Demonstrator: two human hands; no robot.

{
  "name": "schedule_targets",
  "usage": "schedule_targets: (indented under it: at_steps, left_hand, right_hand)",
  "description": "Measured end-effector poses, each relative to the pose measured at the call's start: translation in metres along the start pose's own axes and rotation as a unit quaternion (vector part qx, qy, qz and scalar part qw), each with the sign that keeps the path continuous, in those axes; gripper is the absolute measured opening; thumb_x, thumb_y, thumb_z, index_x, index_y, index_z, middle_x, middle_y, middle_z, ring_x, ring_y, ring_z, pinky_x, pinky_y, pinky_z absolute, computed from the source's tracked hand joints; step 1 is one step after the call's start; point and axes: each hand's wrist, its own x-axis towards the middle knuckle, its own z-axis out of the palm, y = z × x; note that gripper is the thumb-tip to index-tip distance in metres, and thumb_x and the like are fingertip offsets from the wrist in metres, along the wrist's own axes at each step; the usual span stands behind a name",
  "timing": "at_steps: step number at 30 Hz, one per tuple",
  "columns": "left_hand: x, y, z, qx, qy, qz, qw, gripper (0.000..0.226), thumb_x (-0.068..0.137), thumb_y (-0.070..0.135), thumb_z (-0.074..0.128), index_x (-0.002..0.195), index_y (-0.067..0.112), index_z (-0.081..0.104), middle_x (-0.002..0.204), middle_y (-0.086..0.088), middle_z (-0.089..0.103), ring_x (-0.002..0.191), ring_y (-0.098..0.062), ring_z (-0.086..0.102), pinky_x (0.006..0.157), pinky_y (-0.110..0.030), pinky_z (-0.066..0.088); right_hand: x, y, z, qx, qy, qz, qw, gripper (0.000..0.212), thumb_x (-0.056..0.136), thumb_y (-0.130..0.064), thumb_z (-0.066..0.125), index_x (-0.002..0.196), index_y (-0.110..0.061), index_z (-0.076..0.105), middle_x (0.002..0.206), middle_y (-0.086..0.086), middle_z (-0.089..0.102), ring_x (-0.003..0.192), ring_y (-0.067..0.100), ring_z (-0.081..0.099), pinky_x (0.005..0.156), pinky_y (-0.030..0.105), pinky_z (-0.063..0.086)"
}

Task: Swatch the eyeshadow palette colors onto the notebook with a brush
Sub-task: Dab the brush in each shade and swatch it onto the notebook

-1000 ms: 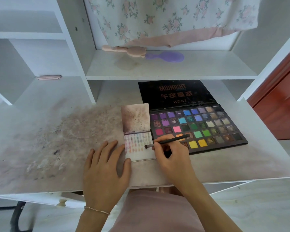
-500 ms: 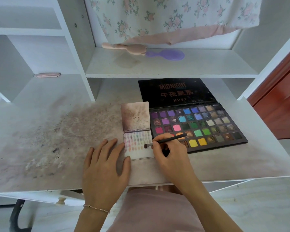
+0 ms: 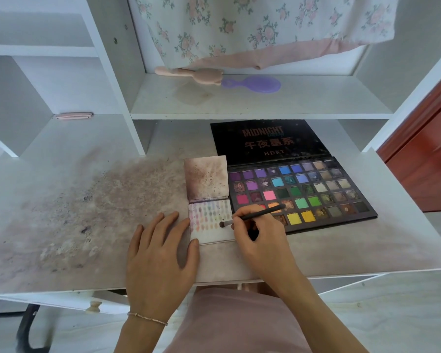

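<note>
A small notebook (image 3: 209,233) lies open on the desk, its lower page covered with rows of pale colour swatches and its stained cover flipped up behind. The black eyeshadow palette (image 3: 323,197) lies open just right of it, showing several rows of bright pans. My right hand (image 3: 261,238) pinches a thin black brush (image 3: 255,215), whose bristle tip touches the right side of the swatch page. My left hand (image 3: 158,253) rests flat on the desk, its thumb and forefinger against the notebook's left edge.
The white desk (image 3: 74,212) is smeared with powder stains on the left. A pink brush (image 3: 189,73) and a purple hand mirror (image 3: 255,84) lie on the shelf behind, under a hanging floral cloth (image 3: 265,26). A red-brown door (image 3: 425,154) stands at the right.
The brush tip has shifted slightly left and down across the page. My left hand has stayed where it was.
</note>
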Motion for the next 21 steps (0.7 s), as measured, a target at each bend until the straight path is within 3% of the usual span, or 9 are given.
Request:
schedule_targets:
  at_steps: [5,9,13,18,21]
  left_hand:
    - [0.0,0.0,0.0,0.001,-0.006,-0.001,1.0,0.046,0.081,0.041,0.04,0.107,0.015,0.068,0.117,-0.005,0.064,0.114,-0.028,0.057,0.101,-0.049,0.035]
    - [0.001,0.0,-0.001,-0.001,-0.012,-0.003,1.0,0.046,0.081,0.042,0.04,0.107,0.016,0.068,0.117,-0.005,0.064,0.114,-0.028,0.056,0.102,-0.049,0.034]
    - [0.001,0.0,-0.001,-0.001,-0.013,-0.004,1.0,0.046,0.081,0.042,0.04,0.107,0.016,0.068,0.117,-0.005,0.064,0.114,-0.027,0.057,0.102,-0.048,0.034]
    - [0.001,0.0,-0.001,-0.001,-0.007,-0.003,1.0,0.046,0.08,0.042,0.041,0.106,0.015,0.068,0.116,-0.006,0.064,0.113,-0.029,0.057,0.102,-0.049,0.034]
    - [0.001,0.0,-0.001,-0.002,-0.003,-0.001,1.0,0.047,0.08,0.042,0.04,0.105,0.014,0.069,0.116,-0.006,0.064,0.113,-0.029,0.057,0.101,-0.049,0.035]
  right_hand:
    - [-0.001,0.0,-0.001,0.028,0.005,-0.002,1.0,0.022,0.084,-0.012,0.057,0.078,-0.033,0.051,0.071,-0.016,0.056,0.076,0.003,0.057,0.064,0.011,0.047]
    - [-0.003,-0.001,-0.008,0.096,0.063,-0.01,0.993,0.018,0.081,-0.016,0.052,0.078,-0.034,0.052,0.067,-0.014,0.057,0.065,0.003,0.057,0.055,0.008,0.043]
    - [-0.005,0.007,-0.019,0.122,0.103,0.0,0.987,0.018,0.081,-0.015,0.051,0.08,-0.032,0.055,0.073,-0.013,0.06,0.072,0.002,0.06,0.06,0.008,0.046]
    - [-0.007,0.021,-0.044,0.088,0.148,0.022,0.985,0.02,0.082,-0.016,0.047,0.081,-0.034,0.056,0.075,-0.015,0.061,0.073,-0.002,0.059,0.061,0.007,0.046]
    - [-0.01,0.034,-0.06,0.06,0.192,0.045,0.978,0.031,0.088,-0.006,0.051,0.08,-0.035,0.053,0.076,-0.011,0.061,0.071,-0.004,0.059,0.059,0.007,0.046]
